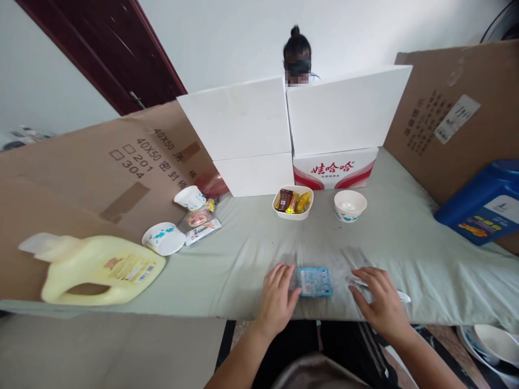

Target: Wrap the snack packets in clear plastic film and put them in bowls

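Observation:
Near the table's front edge, my left hand (pixel 278 298) lies with its thumb apart from its fingers, just left of a small blue packet (pixel 315 282). What looks like clear plastic film surrounds the packet, so I cannot tell whether my fingertips touch it. My right hand (pixel 379 302) rests to the right of the packet, fingers stretched out and thumb apart. Under it lies a slender white piece (pixel 404 296), its middle hidden by the hand; its kind is unclear. Farther back stand a white tray (pixel 292 216) of wrapped snacks and a white paper bowl (pixel 350 206).
White boxes (pixel 251 124) form a wall at the back, with a person (pixel 297 59) behind it. Cardboard panels flank both sides. A yellow jug (pixel 105 270), paper bowls (pixel 164 238) and packets (pixel 203 231) lie left; a blue bottle (pixel 484 202) leans right.

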A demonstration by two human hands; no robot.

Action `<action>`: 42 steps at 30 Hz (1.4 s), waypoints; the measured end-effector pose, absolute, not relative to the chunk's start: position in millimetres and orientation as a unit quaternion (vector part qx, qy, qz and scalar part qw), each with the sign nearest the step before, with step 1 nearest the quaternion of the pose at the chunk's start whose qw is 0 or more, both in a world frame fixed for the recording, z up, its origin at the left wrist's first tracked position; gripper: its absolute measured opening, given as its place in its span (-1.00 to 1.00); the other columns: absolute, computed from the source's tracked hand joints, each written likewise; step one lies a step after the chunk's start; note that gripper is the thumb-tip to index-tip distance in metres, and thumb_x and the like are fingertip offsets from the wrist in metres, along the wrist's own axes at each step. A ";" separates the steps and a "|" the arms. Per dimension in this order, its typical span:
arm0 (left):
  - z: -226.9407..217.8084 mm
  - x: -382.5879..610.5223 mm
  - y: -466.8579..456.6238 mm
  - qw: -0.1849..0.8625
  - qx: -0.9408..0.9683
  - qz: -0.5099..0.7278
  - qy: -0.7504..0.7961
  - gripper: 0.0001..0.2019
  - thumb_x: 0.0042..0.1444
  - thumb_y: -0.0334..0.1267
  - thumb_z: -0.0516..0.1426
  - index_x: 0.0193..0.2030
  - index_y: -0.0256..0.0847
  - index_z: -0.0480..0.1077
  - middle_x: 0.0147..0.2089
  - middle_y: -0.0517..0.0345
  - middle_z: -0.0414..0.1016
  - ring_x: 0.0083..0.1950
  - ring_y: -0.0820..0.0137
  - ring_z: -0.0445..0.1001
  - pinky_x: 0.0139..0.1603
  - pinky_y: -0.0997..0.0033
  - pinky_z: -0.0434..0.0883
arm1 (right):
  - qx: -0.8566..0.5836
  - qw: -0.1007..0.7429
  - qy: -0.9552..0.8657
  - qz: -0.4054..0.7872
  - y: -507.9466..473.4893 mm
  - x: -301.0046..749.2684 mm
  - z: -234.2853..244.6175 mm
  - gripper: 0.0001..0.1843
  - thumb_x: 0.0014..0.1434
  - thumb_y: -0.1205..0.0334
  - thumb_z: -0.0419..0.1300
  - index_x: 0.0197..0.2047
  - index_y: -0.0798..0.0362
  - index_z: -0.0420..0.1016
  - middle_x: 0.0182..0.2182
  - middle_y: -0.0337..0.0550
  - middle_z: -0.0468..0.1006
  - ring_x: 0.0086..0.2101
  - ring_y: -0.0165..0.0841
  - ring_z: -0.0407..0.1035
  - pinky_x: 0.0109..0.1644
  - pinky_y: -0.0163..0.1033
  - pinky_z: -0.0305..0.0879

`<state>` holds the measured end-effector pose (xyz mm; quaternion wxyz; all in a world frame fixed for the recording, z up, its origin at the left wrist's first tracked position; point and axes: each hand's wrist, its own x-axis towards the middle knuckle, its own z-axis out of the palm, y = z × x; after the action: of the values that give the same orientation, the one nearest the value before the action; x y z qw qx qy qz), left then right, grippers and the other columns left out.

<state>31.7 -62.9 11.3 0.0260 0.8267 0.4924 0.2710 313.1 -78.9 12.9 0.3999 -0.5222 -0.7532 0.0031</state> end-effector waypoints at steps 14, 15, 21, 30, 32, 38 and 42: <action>36.8 54.8 -99.5 0.181 0.897 0.068 0.398 -0.91 0.17 -0.26 0.16 -0.30 -0.20 0.46 -0.26 0.08 0.49 -0.17 0.24 0.47 -0.11 0.24 0.46 | -0.430 0.147 -0.869 0.193 -117.9 276.0 27.0 -0.71 0.04 0.53 -0.02 -0.33 0.00 0.42 -0.38 -0.20 0.46 -0.32 -0.33 0.35 -0.20 -0.24 0.28; 35.8 59.3 -98.8 0.176 0.895 0.090 0.400 -0.91 0.20 -0.33 0.11 -0.28 -0.22 0.44 -0.21 0.05 0.50 -0.11 0.23 0.47 -0.07 0.25 0.46 | -0.436 0.131 -0.868 0.197 -117.4 274.1 25.0 -0.71 0.07 0.53 -0.03 -0.32 0.01 0.41 -0.37 -0.20 0.47 -0.33 -0.34 0.37 -0.26 -0.27 0.27; 19.5 81.5 -90.0 0.147 0.911 0.178 0.343 -0.69 0.23 -0.50 -0.08 0.02 -0.27 0.36 0.14 -0.08 0.39 0.25 0.26 0.29 0.25 0.23 0.32 | -0.505 0.140 -0.839 0.146 -100.8 269.1 1.0 -0.64 0.16 0.52 -0.08 -0.10 0.05 0.40 -0.24 -0.10 0.50 -0.36 -0.36 0.44 -0.32 -0.30 0.32; 10.0 76.0 -47.6 0.071 0.874 0.107 0.469 -0.32 0.01 -0.20 0.26 0.27 -0.17 0.16 0.31 -0.19 0.20 0.37 -0.11 0.07 0.31 -0.30 0.04 | -0.511 0.165 -0.841 0.063 -77.8 278.6 -32.5 0.05 -0.02 0.07 0.26 0.41 0.12 -0.18 0.33 0.09 0.09 0.31 -0.05 -0.09 0.28 0.08 0.04; 11.8 72.3 -41.0 0.071 0.883 0.091 0.455 -0.33 0.01 -0.21 0.27 0.26 -0.17 0.17 0.24 -0.16 0.30 0.32 -0.05 0.18 0.32 -0.24 0.05 | -0.502 0.157 -0.849 0.054 -76.1 281.2 -39.0 0.02 0.00 -0.01 0.24 0.41 0.12 -0.15 0.33 0.09 0.08 0.31 -0.06 -0.09 0.29 0.07 0.00; 16.9 57.5 -30.7 0.075 0.910 0.082 0.399 -0.41 -0.03 -0.28 0.27 0.18 -0.16 0.23 0.20 -0.14 0.37 0.24 0.04 0.32 0.28 -0.09 0.14 | -0.486 0.177 -0.856 -0.002 -79.2 282.4 -45.2 -0.04 0.11 -0.09 0.15 0.42 0.14 -0.15 0.35 0.08 0.02 0.32 -0.08 -0.12 0.29 0.08 0.00; 27.6 50.8 -23.5 0.082 0.923 0.071 0.369 -0.50 -0.04 -0.38 0.20 0.11 -0.15 0.31 0.13 -0.08 0.43 0.12 0.12 0.43 0.23 0.04 0.22 | -0.483 0.194 -0.854 -0.024 -80.5 281.3 -44.5 -0.06 0.15 -0.10 0.12 0.42 0.14 -0.19 0.35 0.06 0.04 0.31 -0.09 -0.09 0.28 0.07 0.03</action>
<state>50.8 -23.5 27.6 0.0820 0.9230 0.3692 0.0709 281.3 -80.5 -44.5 0.1935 -0.4831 -0.8536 -0.0245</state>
